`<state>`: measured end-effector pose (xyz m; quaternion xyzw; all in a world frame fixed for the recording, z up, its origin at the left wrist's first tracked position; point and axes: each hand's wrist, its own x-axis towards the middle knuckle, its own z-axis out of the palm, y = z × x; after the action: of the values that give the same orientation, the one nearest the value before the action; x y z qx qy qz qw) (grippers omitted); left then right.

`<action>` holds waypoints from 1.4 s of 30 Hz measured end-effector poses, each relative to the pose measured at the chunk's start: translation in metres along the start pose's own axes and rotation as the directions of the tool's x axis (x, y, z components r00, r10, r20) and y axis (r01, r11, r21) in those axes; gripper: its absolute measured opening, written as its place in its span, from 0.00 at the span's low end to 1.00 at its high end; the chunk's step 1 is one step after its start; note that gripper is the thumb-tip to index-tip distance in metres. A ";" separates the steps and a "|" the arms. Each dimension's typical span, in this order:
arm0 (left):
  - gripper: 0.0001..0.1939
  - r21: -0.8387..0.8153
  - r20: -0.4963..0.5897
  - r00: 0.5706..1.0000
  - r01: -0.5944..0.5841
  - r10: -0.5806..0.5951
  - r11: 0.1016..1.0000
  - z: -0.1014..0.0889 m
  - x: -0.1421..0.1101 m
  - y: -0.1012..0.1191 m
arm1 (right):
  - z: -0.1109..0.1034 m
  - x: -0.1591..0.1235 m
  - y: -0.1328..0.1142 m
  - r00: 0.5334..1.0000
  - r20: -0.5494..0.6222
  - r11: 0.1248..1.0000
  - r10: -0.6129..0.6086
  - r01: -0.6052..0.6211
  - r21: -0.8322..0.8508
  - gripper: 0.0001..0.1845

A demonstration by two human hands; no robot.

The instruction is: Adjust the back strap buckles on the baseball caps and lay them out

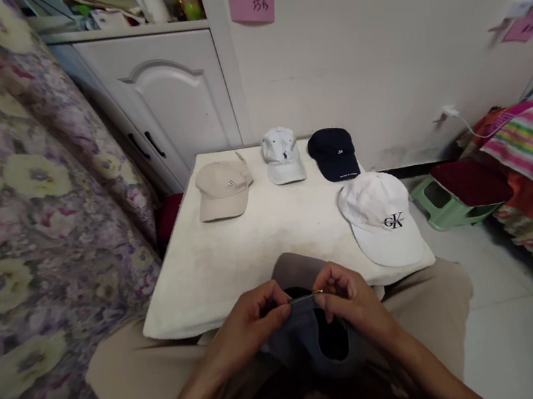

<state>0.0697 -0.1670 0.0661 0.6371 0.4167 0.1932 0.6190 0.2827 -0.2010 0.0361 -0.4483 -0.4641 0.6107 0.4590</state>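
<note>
A grey baseball cap (293, 340) is held at the near edge of the table, its brim (298, 269) pointing away from me and its back opening towards me. My left hand (259, 315) pinches one end of the cap's back strap (303, 301). At the strap's other end, by a small gold-coloured buckle (318, 292), the fingers of my right hand (346, 291) are closed. Part of the strap is hidden under my fingertips.
On the cream-covered table (272, 232) lie a beige cap (222, 189), a pale cap (282, 153), a navy cap (332, 152) and a white cap (381, 218). A floral curtain (23, 231) hangs left. A green stool (442, 205) stands right.
</note>
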 end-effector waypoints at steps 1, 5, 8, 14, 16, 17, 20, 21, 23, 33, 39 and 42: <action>0.10 0.006 -0.008 1.000 0.004 -0.004 1.000 0.000 -0.001 0.000 | -0.001 0.000 0.001 1.000 -0.007 1.000 -0.007 0.007 -0.001 0.10; 0.10 0.041 -0.083 0.996 -0.009 0.012 0.999 0.003 -0.003 0.003 | -0.002 0.000 0.003 0.999 -0.029 1.000 -0.015 0.015 0.003 0.11; 0.10 0.079 -0.144 0.989 -0.028 0.039 0.997 0.008 -0.006 0.003 | -0.001 0.000 0.004 0.999 -0.045 1.000 -0.018 0.018 0.014 0.11; 0.10 0.039 0.016 0.998 0.056 -0.057 0.998 0.005 -0.006 -0.009 | 0.000 0.001 0.005 1.000 -0.025 0.998 -0.012 0.014 0.065 0.11; 0.11 -0.028 0.059 0.997 0.053 -0.051 0.998 0.002 -0.003 -0.010 | 0.000 0.002 0.005 1.000 -0.001 0.995 -0.009 0.009 0.097 0.11; 0.11 -0.055 0.084 0.996 0.038 -0.033 0.998 0.000 -0.002 -0.009 | 0.001 0.002 0.005 1.000 0.010 0.994 -0.007 0.006 0.111 0.11; 0.11 -0.120 0.143 0.990 0.011 0.006 0.993 -0.002 0.002 -0.004 | 0.002 0.002 0.003 1.000 0.020 0.991 -0.001 -0.001 0.137 0.11; 0.10 -0.144 0.151 0.989 0.012 0.009 0.990 -0.002 0.004 -0.002 | 0.002 0.002 0.003 1.000 0.018 0.990 0.000 -0.003 0.143 0.11; 0.09 -0.187 0.146 0.989 0.014 0.014 0.982 -0.003 0.006 -0.001 | 0.003 0.002 0.002 1.000 0.011 0.989 0.000 -0.002 0.150 0.12; 0.11 -0.176 0.154 0.988 0.057 -0.029 0.983 -0.005 0.010 -0.011 | 0.010 0.000 0.007 1.000 -0.009 0.993 0.014 -0.013 0.119 0.12; 0.09 -0.227 0.102 0.992 0.099 -0.077 0.969 0.002 0.013 -0.017 | 0.004 0.000 0.007 0.997 0.071 0.998 -0.032 0.036 -0.053 0.09; 0.09 -0.243 0.087 0.993 0.095 -0.076 0.965 0.005 0.013 -0.017 | 0.002 0.000 0.006 0.992 0.106 0.990 -0.075 0.087 -0.111 0.08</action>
<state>0.0756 -0.1617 0.0453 0.5436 0.3923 0.1921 0.7167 0.2803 -0.2025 0.0311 -0.4232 -0.5392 0.5857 0.4326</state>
